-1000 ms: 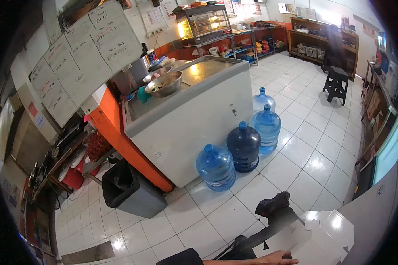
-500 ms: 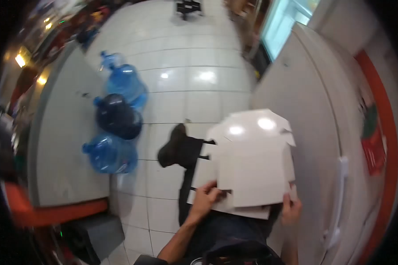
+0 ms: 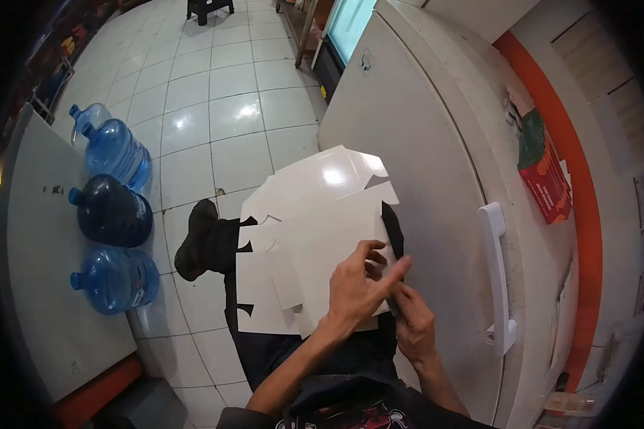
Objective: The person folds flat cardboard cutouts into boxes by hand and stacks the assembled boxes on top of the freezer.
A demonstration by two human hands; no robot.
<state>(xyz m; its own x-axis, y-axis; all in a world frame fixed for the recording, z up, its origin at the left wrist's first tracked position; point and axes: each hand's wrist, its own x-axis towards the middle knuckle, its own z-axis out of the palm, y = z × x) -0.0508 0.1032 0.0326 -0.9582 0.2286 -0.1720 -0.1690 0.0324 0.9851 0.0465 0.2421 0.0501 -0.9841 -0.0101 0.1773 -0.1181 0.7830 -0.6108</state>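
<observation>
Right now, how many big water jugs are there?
4, on the floor at left, near to far: front blue jug, dark jug, second blue jug, partly hidden rear jug.

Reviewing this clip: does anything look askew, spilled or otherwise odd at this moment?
Only minor things: the white notched sheets under the left hand overlap askew, their edges not lined up, and a small brown mark stands out against the pale floor tiles. No spill is visible.
</observation>
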